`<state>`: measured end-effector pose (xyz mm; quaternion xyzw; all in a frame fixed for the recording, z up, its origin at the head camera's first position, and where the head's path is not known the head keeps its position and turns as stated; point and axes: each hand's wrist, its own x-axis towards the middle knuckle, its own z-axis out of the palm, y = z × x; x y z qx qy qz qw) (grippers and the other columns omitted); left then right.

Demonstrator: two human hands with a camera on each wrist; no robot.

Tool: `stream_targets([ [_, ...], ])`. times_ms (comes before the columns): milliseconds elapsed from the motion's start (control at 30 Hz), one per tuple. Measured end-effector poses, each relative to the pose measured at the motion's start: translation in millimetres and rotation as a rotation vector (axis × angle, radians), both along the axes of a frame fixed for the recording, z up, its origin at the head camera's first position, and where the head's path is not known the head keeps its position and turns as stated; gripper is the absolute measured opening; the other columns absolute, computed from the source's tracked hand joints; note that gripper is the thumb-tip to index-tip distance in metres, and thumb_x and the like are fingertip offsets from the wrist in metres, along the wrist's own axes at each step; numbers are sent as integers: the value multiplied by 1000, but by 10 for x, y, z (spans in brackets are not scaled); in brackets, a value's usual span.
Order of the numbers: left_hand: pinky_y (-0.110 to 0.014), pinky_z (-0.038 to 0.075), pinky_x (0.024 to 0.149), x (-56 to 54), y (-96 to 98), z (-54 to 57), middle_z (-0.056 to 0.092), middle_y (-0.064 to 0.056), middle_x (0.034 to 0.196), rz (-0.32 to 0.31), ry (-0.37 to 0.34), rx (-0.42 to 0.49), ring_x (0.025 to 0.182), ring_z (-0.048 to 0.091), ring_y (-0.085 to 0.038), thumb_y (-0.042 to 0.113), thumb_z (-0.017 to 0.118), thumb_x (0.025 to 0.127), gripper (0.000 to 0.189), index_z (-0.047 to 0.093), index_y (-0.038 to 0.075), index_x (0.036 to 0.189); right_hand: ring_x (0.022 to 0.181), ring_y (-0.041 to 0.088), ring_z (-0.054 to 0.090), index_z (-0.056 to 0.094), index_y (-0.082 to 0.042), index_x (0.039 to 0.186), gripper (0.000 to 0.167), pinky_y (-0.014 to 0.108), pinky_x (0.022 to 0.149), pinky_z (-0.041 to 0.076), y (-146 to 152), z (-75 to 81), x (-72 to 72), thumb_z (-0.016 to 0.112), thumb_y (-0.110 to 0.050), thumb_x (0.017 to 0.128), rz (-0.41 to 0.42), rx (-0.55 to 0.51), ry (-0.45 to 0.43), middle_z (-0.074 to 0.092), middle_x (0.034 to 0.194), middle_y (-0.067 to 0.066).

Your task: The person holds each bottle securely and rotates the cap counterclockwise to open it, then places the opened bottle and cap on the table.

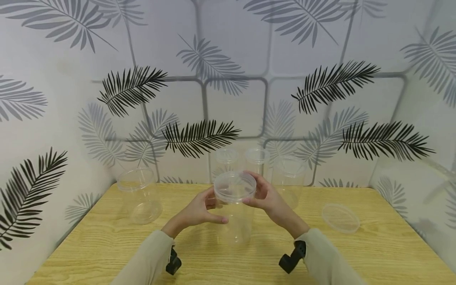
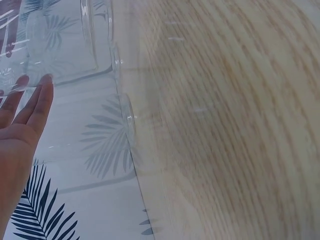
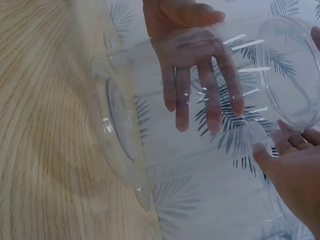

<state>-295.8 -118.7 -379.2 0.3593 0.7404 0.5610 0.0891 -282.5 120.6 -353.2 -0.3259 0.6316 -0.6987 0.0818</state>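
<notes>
A clear plastic jar [image 1: 235,227] with a round clear lid [image 1: 233,185] on its top stands upright in front of me in the head view. My left hand [image 1: 198,212] holds the jar's side, thumb at the front and fingers behind. The right wrist view shows the left hand [image 3: 195,55] through the clear wall, fingers spread along it. Higher up, my right hand [image 1: 268,198] grips the lid's rim from the right, thumb in front and fingers at the back. In the left wrist view, the left hand [image 2: 25,122] shows only at the left edge.
A clear jar [image 1: 144,198] stands at the left on the wooden table [image 1: 199,261]. Behind the right hand are three more clear jars, a left one [image 1: 226,162], a middle one [image 1: 257,160] and a right one [image 1: 290,178]. A loose clear lid [image 1: 341,218] lies at the right.
</notes>
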Motion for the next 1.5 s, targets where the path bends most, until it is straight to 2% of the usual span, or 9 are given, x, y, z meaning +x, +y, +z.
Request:
stream_targets([
  [133, -45, 41, 101, -25, -11, -27, 41, -10, 138, -28, -15, -13, 118, 51, -28, 14, 78, 71, 85, 31, 19, 141, 119, 17, 44, 19, -2, 143, 83, 22, 88, 47, 44, -14, -50, 71, -11, 79, 88, -37, -32, 30, 138, 16],
  [267, -46, 40, 101, -30, -11, -37, 42, -7, 138, -44, -4, -18, 119, 51, -28, 18, 78, 72, 84, 30, 18, 142, 122, 22, 40, 20, -2, 142, 82, 23, 91, 46, 66, -17, -71, 71, -13, 79, 119, -44, -28, 34, 137, 10],
  [533, -48, 40, 100, -11, -3, -9, 42, -8, 138, -57, 3, -18, 118, 52, -27, 19, 79, 71, 87, 30, 20, 142, 120, 19, 42, 20, -5, 142, 78, 26, 92, 46, 85, 2, -121, 69, -16, 82, 197, -64, 5, 37, 135, 4],
  [700, -48, 40, 100, -6, -3, -9, 42, -7, 138, -52, 5, -26, 117, 52, -26, 20, 79, 70, 86, 30, 21, 142, 121, 17, 43, 19, -4, 142, 76, 29, 93, 46, 101, 36, -147, 67, -17, 84, 219, -84, 30, 37, 138, 5],
  [833, -46, 40, 101, -11, -18, -22, 42, -10, 139, -45, 11, -31, 118, 52, -28, 20, 79, 71, 85, 31, 22, 141, 121, 17, 42, 20, -4, 141, 75, 27, 93, 46, 121, 85, -156, 67, -15, 83, 201, -107, 53, 34, 138, 9],
  [967, -43, 41, 101, -27, -49, -42, 43, -14, 138, -19, 36, -41, 117, 53, -29, 19, 78, 72, 83, 32, 23, 140, 125, 16, 38, 23, -5, 140, 73, 24, 98, 41, 162, 149, -152, 67, -13, 83, 152, -123, 85, 32, 139, 8],
  [1133, -44, 40, 101, -66, -115, -65, 44, -12, 138, 36, 51, -53, 116, 53, -27, 18, 78, 72, 81, 33, 23, 140, 136, 18, 24, 22, -5, 142, 74, 29, 110, 28, 257, 225, -142, 67, -11, 83, 93, -129, 131, 30, 143, 8],
  [1267, -46, 40, 101, -103, -193, -86, 45, -9, 137, 94, 51, -46, 116, 54, -29, 17, 78, 72, 80, 34, 21, 139, 135, 15, 25, 21, -6, 143, 73, 23, 105, 34, 366, 277, -125, 64, -8, 84, 79, -128, 142, 29, 143, 6],
  [1500, -48, 39, 101, -140, -351, -70, 42, -16, 138, 186, 65, -25, 120, 50, -34, 16, 77, 73, 82, 31, 18, 140, 132, 8, 30, 22, -7, 142, 69, 18, 103, 35, 601, 316, -102, 61, -5, 86, 53, -103, 163, 32, 140, 3],
])
